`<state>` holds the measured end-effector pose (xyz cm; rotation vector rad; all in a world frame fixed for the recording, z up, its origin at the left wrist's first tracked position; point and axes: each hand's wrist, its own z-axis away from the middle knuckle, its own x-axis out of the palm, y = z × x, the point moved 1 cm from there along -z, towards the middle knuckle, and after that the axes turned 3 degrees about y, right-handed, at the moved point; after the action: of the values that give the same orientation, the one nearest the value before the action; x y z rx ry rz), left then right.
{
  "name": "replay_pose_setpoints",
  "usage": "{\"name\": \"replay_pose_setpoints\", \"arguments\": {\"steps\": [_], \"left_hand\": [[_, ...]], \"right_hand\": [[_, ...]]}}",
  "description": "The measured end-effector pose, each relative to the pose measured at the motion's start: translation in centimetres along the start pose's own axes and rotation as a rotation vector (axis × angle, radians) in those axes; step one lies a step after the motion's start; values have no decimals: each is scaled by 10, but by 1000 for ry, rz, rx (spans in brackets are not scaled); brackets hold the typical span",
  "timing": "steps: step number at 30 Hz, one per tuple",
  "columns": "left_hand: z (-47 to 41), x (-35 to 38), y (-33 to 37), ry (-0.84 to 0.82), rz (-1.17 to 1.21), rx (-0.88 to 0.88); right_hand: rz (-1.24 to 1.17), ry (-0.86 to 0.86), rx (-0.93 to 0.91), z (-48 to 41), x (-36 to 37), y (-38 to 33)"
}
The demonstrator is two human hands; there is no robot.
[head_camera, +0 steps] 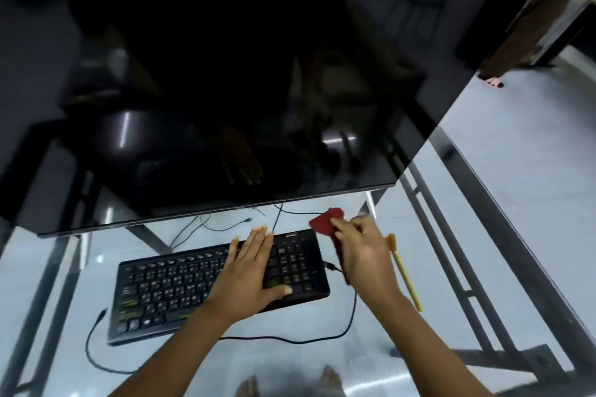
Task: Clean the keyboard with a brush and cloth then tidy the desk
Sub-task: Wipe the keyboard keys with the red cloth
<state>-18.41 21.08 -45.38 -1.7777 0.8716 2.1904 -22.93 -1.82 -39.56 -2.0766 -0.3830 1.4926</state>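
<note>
A black keyboard (180, 287) lies on the glass desk (419, 213), angled with its right end farther away. My left hand (248, 274) rests flat on the keyboard's right half, fingers straight. My right hand (361, 248) grips a dark red cloth (325, 221) just off the keyboard's far right corner; part of the cloth hangs under the palm. A brush with a yellow handle (407, 277) lies on the glass to the right of that hand.
A large dark monitor (225, 74) fills the upper view and overhangs the desk just behind the keyboard. The keyboard's black cable (290, 339) loops over the glass in front. Thin cables (225, 227) lie under the monitor. The desk's metal frame (451, 251) shows through the glass.
</note>
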Motion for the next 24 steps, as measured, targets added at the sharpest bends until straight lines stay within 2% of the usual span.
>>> {"name": "replay_pose_setpoints", "arguments": {"steps": [3,8,10,13,14,15,18,19,21,23,24], "left_hand": [[16,-6,-30,-56,-14,-34],[32,-5,-61,-123,-60,-49],[37,-4,-66,-133,-51,-39],[39,-4,-69,-126,-49,-22],[39,-4,-70,-126,-47,-20],[39,-3,-70,-122,-45,-18],[41,-3,-74,-123,-42,0],[41,-3,-75,-125,-45,11],[41,-5,-77,-125,-52,31],[41,-6,-78,-133,-53,47],[41,-6,-79,-132,-49,47]], "right_hand": [[-59,-74,-146,21,51,-22],[272,-78,-247,50,114,-21],[280,-38,-131,42,116,-20],[231,105,193,35,118,-24],[227,122,227,39,121,-31],[221,105,174,47,129,-41],[217,-183,-292,72,142,-66],[226,-240,-368,66,138,-59],[195,-202,-220,42,124,-42],[154,-22,44,25,115,-27],[205,19,98,23,115,-27]]}}
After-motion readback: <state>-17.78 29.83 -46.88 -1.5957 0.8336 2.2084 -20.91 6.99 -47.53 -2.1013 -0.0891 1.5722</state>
